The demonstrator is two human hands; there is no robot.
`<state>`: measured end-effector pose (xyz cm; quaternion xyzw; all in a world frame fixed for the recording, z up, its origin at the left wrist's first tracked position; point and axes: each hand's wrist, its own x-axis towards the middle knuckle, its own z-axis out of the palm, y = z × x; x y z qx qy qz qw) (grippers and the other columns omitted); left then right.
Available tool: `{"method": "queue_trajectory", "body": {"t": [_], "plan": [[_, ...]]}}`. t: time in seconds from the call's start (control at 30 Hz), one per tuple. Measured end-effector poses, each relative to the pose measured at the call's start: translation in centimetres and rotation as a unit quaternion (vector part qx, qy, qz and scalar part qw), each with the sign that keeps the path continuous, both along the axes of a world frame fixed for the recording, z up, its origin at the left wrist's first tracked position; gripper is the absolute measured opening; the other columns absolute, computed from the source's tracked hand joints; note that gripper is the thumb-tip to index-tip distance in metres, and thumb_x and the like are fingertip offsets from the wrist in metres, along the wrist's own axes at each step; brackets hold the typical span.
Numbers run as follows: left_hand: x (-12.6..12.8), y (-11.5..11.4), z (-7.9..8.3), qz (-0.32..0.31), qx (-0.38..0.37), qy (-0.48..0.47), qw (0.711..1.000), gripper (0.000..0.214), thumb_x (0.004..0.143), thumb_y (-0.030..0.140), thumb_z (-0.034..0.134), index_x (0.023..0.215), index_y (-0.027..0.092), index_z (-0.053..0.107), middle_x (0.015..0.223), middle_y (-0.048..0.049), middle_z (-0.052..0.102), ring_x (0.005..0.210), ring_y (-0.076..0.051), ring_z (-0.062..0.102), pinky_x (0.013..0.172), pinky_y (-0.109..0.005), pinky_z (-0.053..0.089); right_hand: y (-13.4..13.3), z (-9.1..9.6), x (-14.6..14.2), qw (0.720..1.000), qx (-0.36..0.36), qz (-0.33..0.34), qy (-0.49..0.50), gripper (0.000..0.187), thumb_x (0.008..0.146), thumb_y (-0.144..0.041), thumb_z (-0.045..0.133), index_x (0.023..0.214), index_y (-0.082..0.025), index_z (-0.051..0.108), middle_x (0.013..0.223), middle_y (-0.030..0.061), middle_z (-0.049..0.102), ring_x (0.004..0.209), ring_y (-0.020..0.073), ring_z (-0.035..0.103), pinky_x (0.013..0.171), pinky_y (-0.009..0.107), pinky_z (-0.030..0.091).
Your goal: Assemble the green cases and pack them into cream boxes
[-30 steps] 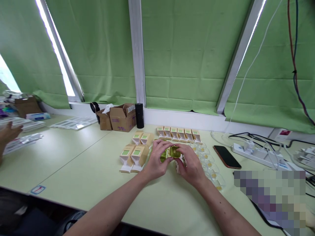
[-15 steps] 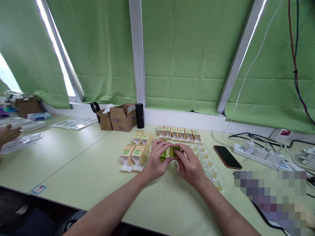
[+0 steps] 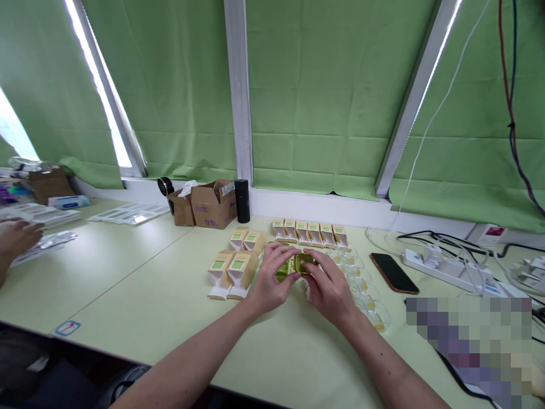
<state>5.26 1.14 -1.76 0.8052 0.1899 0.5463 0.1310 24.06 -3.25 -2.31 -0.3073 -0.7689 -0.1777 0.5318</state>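
Observation:
Both my hands meet over the pale green table (image 3: 140, 284) around a small translucent green plastic piece (image 3: 294, 264). My left hand (image 3: 272, 278) curls its fingers over the piece's left part. My right hand (image 3: 330, 287) pinches its right part with thumb and fingers. Tan cartons with green labels (image 3: 232, 267) lie just left of my left hand. A row of the same small cartons (image 3: 309, 232) stands behind my hands. Clear plastic shells with yellow bits (image 3: 366, 295) lie in a line under and to the right of my right hand.
A black phone (image 3: 392, 272) lies right of the shells, with a white power strip (image 3: 447, 267) and cables beyond. Brown cardboard boxes (image 3: 210, 203) and a black cylinder (image 3: 242, 200) stand by the window sill. Another person's hand (image 3: 15, 238) rests at the far left.
My hands stay together on the green piece, with the fingers shifting only slightly. The other person's hand at the far left has dropped lower onto the table.

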Motion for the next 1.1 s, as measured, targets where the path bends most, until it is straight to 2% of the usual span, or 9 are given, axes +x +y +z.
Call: {"method": "queue_trajectory", "body": {"t": [0.6, 0.8, 0.9, 1.0, 1.1], "plan": [[0.0, -0.2, 0.0, 0.005, 0.002, -0.006, 1.0, 0.042, 0.095, 0.026, 0.07, 0.137, 0.022, 0.066, 0.123, -0.0134, 0.07, 0.12, -0.032, 0.054, 0.104, -0.055, 0.05, 0.0, -0.2, -0.1, 0.999, -0.031, 0.015, 0.022, 0.03, 0.101, -0.011, 0.055, 0.128, -0.02, 0.066, 0.133, 0.0195, 0.067, 0.126, 0.0316, 0.066, 0.101, 0.053, 0.061], [-0.2, -0.3, 0.1, -0.007, -0.014, -0.013, 1.0, 0.041, 0.102, 0.028, 0.057, 0.142, 0.022, 0.06, 0.127, -0.0139, 0.07, 0.122, -0.031, 0.053, 0.104, -0.054, 0.049, -0.1, -0.2, -0.2, 0.993, -0.072, 0.006, 0.09, 0.02, 0.102, -0.02, 0.059, 0.119, -0.021, 0.07, 0.131, 0.0166, 0.071, 0.122, 0.0302, 0.069, 0.1, 0.048, 0.062], [-0.1, -0.5, 0.3, 0.004, -0.023, -0.014, 1.0, 0.04, 0.103, 0.025, 0.054, 0.142, 0.023, 0.058, 0.124, -0.0131, 0.07, 0.121, -0.031, 0.053, 0.104, -0.052, 0.049, -0.2, 0.2, -0.4, 0.971, -0.141, 0.028, 0.193, 0.021, 0.103, -0.032, 0.06, 0.119, -0.021, 0.069, 0.115, 0.0123, 0.077, 0.103, 0.026, 0.076, 0.088, 0.041, 0.065], [0.0, -0.6, 0.4, 0.014, -0.012, -0.004, 1.0, 0.04, 0.101, 0.023, 0.055, 0.141, 0.023, 0.058, 0.125, -0.0125, 0.07, 0.122, -0.031, 0.052, 0.106, -0.054, 0.048, -0.3, 0.6, -0.6, 0.921, -0.245, 0.065, 0.296, 0.029, 0.104, -0.048, 0.059, 0.102, -0.02, 0.068, 0.084, 0.0048, 0.075, 0.072, 0.019, 0.071, 0.067, 0.03, 0.061], [0.1, -0.6, 0.3, 0.022, 0.01, 0.008, 1.0, 0.04, 0.099, 0.02, 0.058, 0.139, 0.023, 0.057, 0.128, -0.0122, 0.069, 0.122, -0.031, 0.051, 0.107, -0.055, 0.047, -0.2, 0.8, -0.8, 0.867, -0.317, 0.104, 0.369, 0.045, 0.1, -0.063, 0.058, 0.085, -0.02, 0.064, 0.073, 0.0026, 0.071, 0.064, 0.0174, 0.068, 0.063, 0.029, 0.058]]}}
